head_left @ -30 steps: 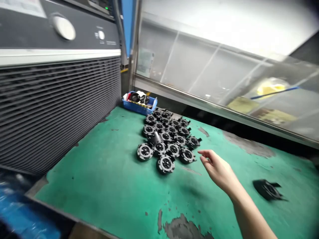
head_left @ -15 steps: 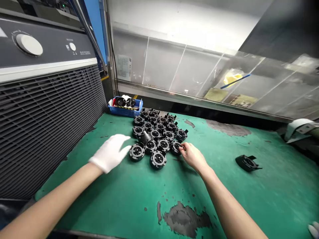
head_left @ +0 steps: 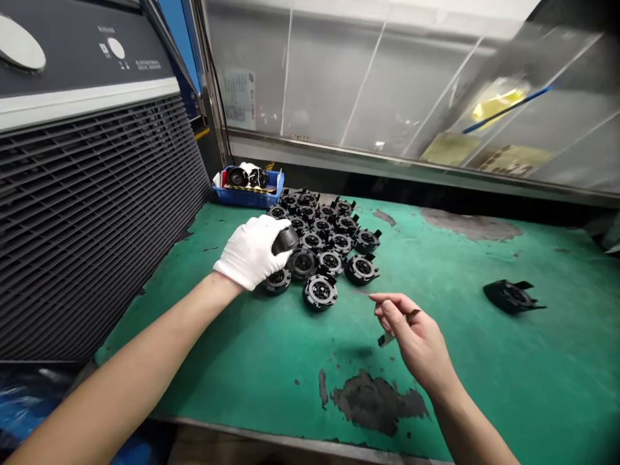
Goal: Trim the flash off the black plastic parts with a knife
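Note:
My left hand (head_left: 256, 250), in a white glove, is closed round a black cylindrical part (head_left: 285, 241) at the left side of a cluster of round black parts. Beneath and beside it lie a round part (head_left: 303, 263) and another (head_left: 277, 279), partly covered by the glove. My bare right hand (head_left: 411, 329) hovers over the mat, to the right of the cluster. Its fingers curl round a thin, flat, dark-tipped piece (head_left: 385, 339); the palm hides most of it. Nearest to that hand is a round black part with a tab (head_left: 361, 268).
A blue bin (head_left: 248, 195) with black parts stands behind the cluster. One black part (head_left: 512, 296) lies apart on the right of the worn green mat (head_left: 232, 368). A slatted grey machine panel (head_left: 97, 226) borders the left; a clear plastic sheet (head_left: 329, 77) hangs at the back.
My left hand has moved right and taken hold of the cylindrical part that lay on the cluster. My right hand has let go of the tabbed round part and drawn back toward me.

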The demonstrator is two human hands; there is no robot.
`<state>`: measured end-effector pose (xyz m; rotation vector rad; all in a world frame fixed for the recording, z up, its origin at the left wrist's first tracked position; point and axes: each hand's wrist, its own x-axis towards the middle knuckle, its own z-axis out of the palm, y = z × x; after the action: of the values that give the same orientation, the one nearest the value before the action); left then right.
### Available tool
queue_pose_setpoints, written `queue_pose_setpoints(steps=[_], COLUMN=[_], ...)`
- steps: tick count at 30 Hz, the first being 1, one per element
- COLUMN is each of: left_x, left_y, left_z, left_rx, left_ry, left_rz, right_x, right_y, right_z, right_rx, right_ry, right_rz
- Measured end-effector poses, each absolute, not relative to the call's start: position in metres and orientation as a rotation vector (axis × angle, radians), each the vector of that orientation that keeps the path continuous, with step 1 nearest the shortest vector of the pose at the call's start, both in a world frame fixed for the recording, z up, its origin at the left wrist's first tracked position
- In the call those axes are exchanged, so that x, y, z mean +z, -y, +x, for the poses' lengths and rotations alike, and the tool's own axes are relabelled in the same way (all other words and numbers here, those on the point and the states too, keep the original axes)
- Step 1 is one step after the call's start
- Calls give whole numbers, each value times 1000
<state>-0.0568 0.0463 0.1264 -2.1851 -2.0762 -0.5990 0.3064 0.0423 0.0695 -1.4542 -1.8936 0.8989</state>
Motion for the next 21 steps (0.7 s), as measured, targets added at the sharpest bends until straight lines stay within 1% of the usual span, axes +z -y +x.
queue_pose_setpoints(steps=[3,6,8,11,15,18,21], left_x=[114,79,55,34,32,25,8], left_y=[-1,44,67,85,84,81,80], left_z=[-55,-41,-31,-23,-23,-24,-24], left_rx=[-682,-616,-598,-614,-607,-615,-767], left_ry=[1695,1377,1115,915,964,1029,1225], left_rz=[-2223,-2535,-2700,-2866,-3006,-2981,-2780], right_x=[49,33,28,29,30,25,26], right_y=[-22,-20,-26,-36,-43,-51,-64], right_z=[297,295,296,289,253,216,193], right_rx=[1020,1090,1137,1254,1562,1589,1595], right_ry=[1851,1956,1948,1828,1626,1634,1681], right_rz=[-1436,-1475,-1509,-1514,-1335,-1259,-1175])
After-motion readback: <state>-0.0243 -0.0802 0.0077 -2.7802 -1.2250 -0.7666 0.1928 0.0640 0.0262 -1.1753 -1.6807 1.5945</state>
